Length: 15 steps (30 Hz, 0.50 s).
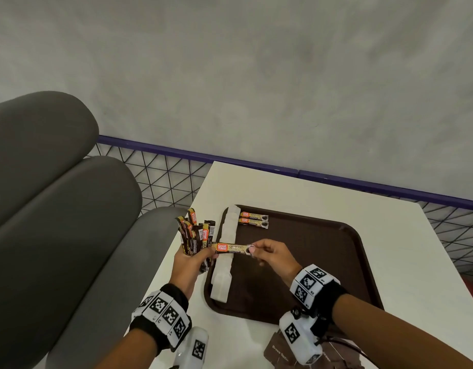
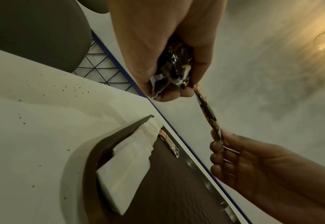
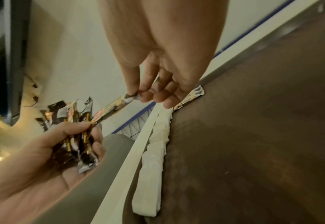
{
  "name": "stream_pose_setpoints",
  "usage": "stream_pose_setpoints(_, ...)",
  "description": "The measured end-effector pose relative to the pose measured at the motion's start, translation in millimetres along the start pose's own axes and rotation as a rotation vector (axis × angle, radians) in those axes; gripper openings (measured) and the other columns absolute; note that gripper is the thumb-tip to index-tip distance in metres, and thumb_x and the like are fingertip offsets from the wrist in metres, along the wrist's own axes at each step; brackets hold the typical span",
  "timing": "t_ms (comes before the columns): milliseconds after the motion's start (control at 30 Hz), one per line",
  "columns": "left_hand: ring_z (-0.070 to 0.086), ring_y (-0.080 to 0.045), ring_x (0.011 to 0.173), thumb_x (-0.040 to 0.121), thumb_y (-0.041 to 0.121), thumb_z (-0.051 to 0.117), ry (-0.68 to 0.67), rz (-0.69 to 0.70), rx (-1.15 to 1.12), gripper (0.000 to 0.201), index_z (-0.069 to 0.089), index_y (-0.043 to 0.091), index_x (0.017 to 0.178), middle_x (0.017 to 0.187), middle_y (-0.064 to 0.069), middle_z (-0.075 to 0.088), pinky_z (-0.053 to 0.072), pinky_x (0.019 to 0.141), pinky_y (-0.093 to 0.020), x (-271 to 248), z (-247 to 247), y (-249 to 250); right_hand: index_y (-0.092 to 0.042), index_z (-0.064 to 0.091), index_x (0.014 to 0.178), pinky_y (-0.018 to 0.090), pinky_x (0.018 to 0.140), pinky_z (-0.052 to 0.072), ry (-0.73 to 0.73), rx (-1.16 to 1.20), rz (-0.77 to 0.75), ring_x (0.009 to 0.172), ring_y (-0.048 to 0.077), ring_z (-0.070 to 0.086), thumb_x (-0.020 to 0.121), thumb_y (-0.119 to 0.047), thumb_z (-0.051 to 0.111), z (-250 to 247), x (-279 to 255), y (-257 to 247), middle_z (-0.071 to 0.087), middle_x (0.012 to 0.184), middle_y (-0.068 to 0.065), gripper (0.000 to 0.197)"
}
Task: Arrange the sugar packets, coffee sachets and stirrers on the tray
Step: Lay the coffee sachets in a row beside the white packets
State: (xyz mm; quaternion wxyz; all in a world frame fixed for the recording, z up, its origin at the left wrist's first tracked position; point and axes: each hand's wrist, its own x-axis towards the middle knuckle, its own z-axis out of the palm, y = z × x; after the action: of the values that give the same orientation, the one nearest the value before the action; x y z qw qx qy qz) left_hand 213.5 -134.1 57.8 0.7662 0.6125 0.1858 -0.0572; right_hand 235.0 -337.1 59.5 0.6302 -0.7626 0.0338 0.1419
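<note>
My left hand (image 1: 188, 265) grips a fanned bundle of coffee sachets (image 1: 196, 233) over the white table's (image 1: 323, 193) left edge. My right hand (image 1: 272, 255) pinches one end of a single sachet (image 1: 234, 247), held level above the row of white sugar packets (image 1: 226, 251) lining the brown tray's (image 1: 363, 251) left rim. Further off, two sachets (image 1: 254, 220) lie at the far-left corner; the tray's right side is bare.
</note>
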Motion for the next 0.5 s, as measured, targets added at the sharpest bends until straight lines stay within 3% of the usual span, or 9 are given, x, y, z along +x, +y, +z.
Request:
stream_pose_setpoints(100,0.065,-0.035,0.097,0.056,0.023,0.081,-0.001,-0.032,-0.017,0.055,0.065,0.007,0.106,0.099,-0.017,0.071,0.051,0.082,-0.044,0.7,2.9,-4.4,-0.006,0.067,0.093,0.012,0.055,0.043,0.010,0.072,0.026,0.066,0.005,0.050,0.087,-0.008,0.060,-3.7,3.7,7.5,0.060,0.073,-0.002,0.009)
stream_pose_setpoints(167,0.066,-0.032,0.097,0.048,0.027,0.082,-0.006,-0.036,-0.036,0.065,0.065,0.006,0.106,0.099,-0.016,0.071,0.052,0.085,-0.042,2.8,2.5,-6.3,-0.007,0.068,0.091,0.013,0.055,0.041,0.074,0.096,0.043,0.064,0.005,0.049,0.086,-0.009,0.061,-8.1,10.7,10.7,0.060,0.072,-0.003,0.009)
stream_pose_setpoints(300,0.064,-0.029,0.096,0.073,0.003,0.074,0.019,-0.033,-0.047,0.035,0.063,0.013,0.104,0.098,-0.012,0.068,0.052,0.087,-0.043,9.0,-5.1,-10.4,-0.017,0.065,0.073,0.019,0.055,0.038,0.301,-0.016,0.122,0.062,0.009,0.047,0.084,-0.011,0.064,-28.7,38.5,21.4,0.059,0.068,0.000,0.013)
stream_pose_setpoints(433,0.062,-0.028,0.092,0.072,0.004,0.075,0.028,-0.020,-0.036,0.040,0.061,0.013,0.108,0.096,-0.008,0.067,0.052,0.085,-0.043,14.1,-13.0,-14.4,-0.018,0.064,0.064,0.019,0.060,0.039,0.409,-0.181,0.180,0.066,0.012,0.051,0.081,-0.013,0.068,-44.6,68.7,32.2,0.060,0.066,-0.003,0.018)
stream_pose_setpoints(500,0.061,-0.026,0.087,0.075,0.001,0.073,0.035,-0.019,-0.042,0.038,0.060,0.010,0.110,0.092,-0.008,0.066,0.051,0.082,-0.040,16.1,-16.4,-15.1,-0.015,0.067,0.070,0.018,0.057,0.038,0.414,-0.209,0.211,0.063,0.011,0.050,0.080,-0.016,0.070,-46.0,80.2,33.7,0.058,0.062,-0.005,0.010)
